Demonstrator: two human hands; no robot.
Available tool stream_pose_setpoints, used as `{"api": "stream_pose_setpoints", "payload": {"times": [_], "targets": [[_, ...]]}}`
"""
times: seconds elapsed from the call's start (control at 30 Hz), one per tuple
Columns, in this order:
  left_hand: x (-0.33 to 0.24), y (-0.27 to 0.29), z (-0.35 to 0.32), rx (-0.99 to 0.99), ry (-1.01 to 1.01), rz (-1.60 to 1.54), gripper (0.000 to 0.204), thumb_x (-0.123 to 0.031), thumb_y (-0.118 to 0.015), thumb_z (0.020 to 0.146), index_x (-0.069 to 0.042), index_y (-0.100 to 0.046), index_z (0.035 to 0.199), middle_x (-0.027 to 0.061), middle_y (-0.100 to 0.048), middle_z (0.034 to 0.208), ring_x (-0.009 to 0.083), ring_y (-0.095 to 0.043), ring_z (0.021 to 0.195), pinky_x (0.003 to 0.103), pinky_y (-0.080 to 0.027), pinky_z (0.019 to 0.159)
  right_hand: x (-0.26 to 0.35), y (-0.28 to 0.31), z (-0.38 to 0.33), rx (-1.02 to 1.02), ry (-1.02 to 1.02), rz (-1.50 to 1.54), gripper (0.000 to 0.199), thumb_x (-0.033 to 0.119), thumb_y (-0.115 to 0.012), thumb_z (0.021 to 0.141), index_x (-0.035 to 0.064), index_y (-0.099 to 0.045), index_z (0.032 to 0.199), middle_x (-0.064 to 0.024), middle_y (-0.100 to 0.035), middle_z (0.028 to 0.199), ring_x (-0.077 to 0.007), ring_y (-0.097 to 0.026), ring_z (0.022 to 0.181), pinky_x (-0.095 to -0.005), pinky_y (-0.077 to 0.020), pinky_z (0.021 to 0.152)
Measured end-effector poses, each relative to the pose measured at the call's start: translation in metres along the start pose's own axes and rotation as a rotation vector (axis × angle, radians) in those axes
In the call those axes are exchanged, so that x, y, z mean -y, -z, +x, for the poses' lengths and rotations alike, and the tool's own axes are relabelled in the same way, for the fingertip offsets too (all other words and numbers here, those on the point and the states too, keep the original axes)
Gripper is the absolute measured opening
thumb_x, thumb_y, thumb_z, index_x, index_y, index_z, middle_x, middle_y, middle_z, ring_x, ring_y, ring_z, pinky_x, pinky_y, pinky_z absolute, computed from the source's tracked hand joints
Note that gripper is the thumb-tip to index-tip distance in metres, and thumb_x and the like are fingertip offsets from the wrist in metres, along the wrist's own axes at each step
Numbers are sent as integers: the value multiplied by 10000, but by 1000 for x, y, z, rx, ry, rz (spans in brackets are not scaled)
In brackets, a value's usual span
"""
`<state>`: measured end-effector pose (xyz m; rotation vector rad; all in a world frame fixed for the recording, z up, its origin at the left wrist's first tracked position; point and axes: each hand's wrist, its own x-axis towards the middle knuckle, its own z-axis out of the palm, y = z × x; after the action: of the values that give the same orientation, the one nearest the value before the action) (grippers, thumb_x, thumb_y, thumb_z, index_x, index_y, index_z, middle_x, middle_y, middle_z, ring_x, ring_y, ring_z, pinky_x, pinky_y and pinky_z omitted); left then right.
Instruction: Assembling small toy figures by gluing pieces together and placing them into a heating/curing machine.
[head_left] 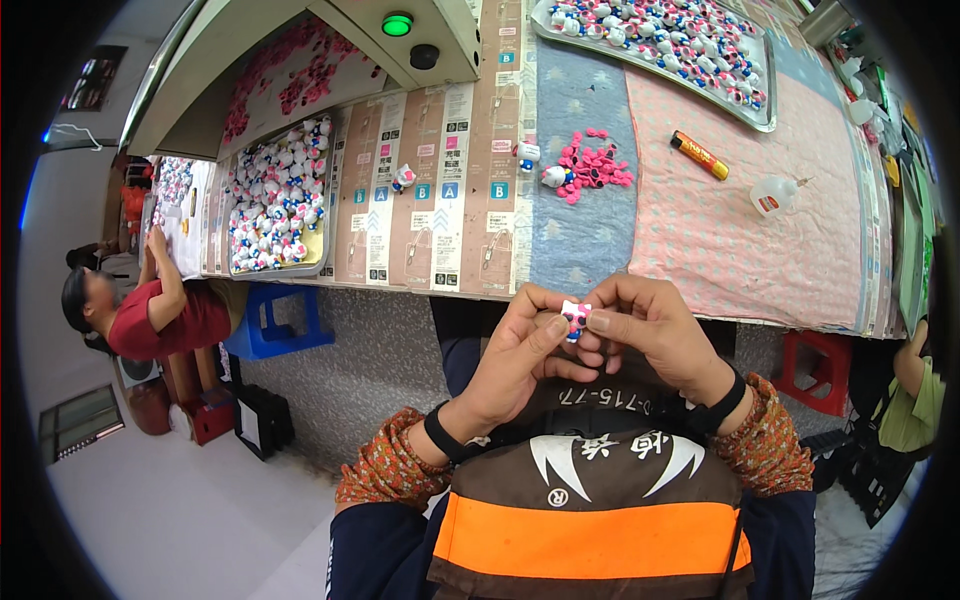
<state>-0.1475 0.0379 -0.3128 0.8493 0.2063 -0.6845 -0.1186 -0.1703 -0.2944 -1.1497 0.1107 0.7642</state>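
Just in front of the table's near edge, I hold a small white figurine (571, 309) with pink and dark parts on its face and blue below. My left hand (512, 352) pinches it from the left between thumb and fingers. From the other side my right hand (662, 328) closes on it too, thumb and index finger at its face. Fingertips hide part of the figurine. Beyond my hands, a heap of small pink pieces (597, 165) lies on the blue cloth (578, 250). One similar figurine (553, 177) touches the heap's left side, and another (527, 154) stands further left.
A filled figurine tray (772, 100) stands at the far right; another (325, 225) sits left, beside a machine with a green light (397, 24). On the pink cloth (700, 240) lie a yellow-red tube (699, 156) and a thin-nozzled bottle (772, 195). A co-worker (150, 315) sits left.
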Motion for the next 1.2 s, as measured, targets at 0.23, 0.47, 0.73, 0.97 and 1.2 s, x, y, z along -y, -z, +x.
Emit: {"api": "stream_pose_setpoints", "payload": {"times": [0.23, 0.47, 0.73, 0.97, 1.2], "targets": [[-5, -3, 0, -16, 15, -11, 342, -182, -533, 1047, -56, -414, 1341, 160, -669, 1049, 227, -721, 884, 352, -649, 743, 1, 1, 1, -26, 7, -66, 222, 218, -616, 1006, -3, -641, 1019, -30, -672, 838, -65, -593, 651, -210, -515, 548], [-2, -1, 0, -25, 6, -14, 348, -179, -539, 1045, -50, -413, 1343, 160, -674, 1026, 218, -721, 828, 351, -650, 721, 0, 2, 2, -20, -10, -10, 255, 250, -611, 1012, -1, -640, 1048, -29, -666, 840, -64, -595, 664, -208, -514, 540], [-1, -12, -3, -9, -135, 221, 380, -74, -584, 1013, -53, -418, 1354, 88, -638, 1047, 118, -657, 880, 276, -598, 759, 4, 1, 2, 15, -14, -65, 252, 233, -641, 998, -5, -637, 1084, -15, -657, 847, -60, -598, 700, -206, -516, 570], [-6, -16, -6, -93, -286, 655, 418, 15, -636, 952, -10, -468, 1334, 109, -656, 1095, 111, -669, 946, 245, -579, 792, 1, 6, 3, 85, 1, -13, 311, 216, -615, 1007, -10, -636, 1219, -4, -633, 920, -57, -587, 782, -222, -526, 632], [-8, -19, -6, -135, -377, 788, 355, -30, -640, 960, -24, -542, 1301, 83, -702, 965, 96, -689, 857, 236, -560, 728, -3, 9, 4, 111, -7, 41, 313, 228, -616, 1003, -11, -643, 1203, 1, -639, 931, -57, -592, 806, -224, -521, 649]]}}
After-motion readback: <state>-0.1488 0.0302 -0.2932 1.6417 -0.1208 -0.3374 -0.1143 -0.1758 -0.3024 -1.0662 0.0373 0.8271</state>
